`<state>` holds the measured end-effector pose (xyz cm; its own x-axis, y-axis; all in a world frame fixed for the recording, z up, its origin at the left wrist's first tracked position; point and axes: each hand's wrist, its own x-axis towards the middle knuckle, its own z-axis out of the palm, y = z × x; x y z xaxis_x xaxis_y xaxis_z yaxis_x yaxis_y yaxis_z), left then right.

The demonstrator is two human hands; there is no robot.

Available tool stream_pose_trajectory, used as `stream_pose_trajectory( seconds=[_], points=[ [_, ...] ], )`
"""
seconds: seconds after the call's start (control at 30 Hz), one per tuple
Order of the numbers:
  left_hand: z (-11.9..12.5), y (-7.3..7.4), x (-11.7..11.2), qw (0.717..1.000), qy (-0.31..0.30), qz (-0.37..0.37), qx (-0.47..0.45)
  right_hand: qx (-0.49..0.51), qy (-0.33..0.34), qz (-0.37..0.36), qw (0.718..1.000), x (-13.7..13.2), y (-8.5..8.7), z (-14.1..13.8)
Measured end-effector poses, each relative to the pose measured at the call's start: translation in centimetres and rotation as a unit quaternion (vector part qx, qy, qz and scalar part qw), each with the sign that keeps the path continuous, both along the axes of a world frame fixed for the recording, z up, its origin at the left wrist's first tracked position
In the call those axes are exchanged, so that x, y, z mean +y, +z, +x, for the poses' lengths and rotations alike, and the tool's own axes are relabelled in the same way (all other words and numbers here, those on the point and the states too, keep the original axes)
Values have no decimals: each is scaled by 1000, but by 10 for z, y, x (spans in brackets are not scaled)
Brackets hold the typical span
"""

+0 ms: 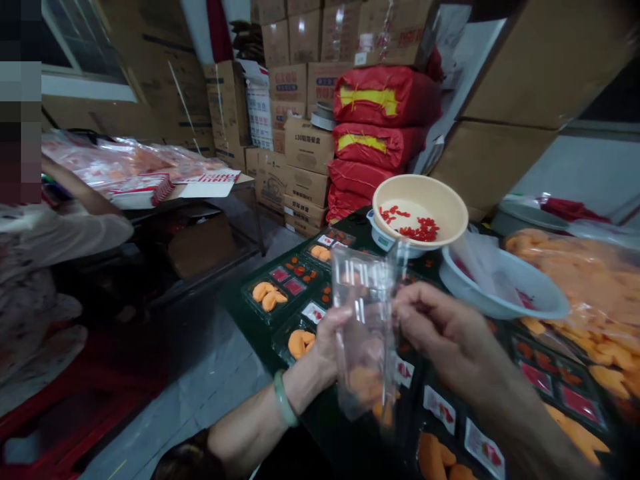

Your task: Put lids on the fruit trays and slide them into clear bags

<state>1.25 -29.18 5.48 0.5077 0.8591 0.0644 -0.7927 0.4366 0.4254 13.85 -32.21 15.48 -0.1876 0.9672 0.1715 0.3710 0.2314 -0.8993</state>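
Over a green tabletop [259,340], left fingers [336,320] and right fingers [414,301] pinch glossy rectangular plastic [367,330].

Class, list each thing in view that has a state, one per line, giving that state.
Clear plastic: held up, partly blurred
Left hand: gripping the clear plastic
Right hand: pinching at its edge
Cream basin: uncovered, holding red pieces
Blue basin: uncovered
Leftmost tray: uncovered, holding orange pieces
Red packages: stacked

The lid [364,327] is clear, glossy plastic; the bowl [450,207] smooth plastic; the sacks [370,175] shiny, wrinkled plastic; the boxes [309,150] matt cardboard.
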Motion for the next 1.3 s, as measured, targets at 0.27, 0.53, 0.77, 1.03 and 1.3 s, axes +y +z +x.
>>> stream_pose_trajectory(
  seconds=[0.27, 0.53, 0.77, 1.03, 1.3],
  points=[
    [-181, 15, 7, 959, 268, 51, 74, 305, 83, -117, 941, 58, -14, -57],
    [-272, -49, 48, 881, 410, -142, 188, 421, -9, -281, 862, 106, -104, -136],
    [-320, -42, 68, 837, 475, -154, 222, 327, -112, -359, 867, 105, -122, -140],
    [-261, -38, 100, 891, 222, -21, 396, 179, -142, -415, 881, 113, -109, -134],
    [-248, -40, 114, 886, 156, -7, 436, -132, -74, -40, 988, 94, -124, -120]
  ],
)
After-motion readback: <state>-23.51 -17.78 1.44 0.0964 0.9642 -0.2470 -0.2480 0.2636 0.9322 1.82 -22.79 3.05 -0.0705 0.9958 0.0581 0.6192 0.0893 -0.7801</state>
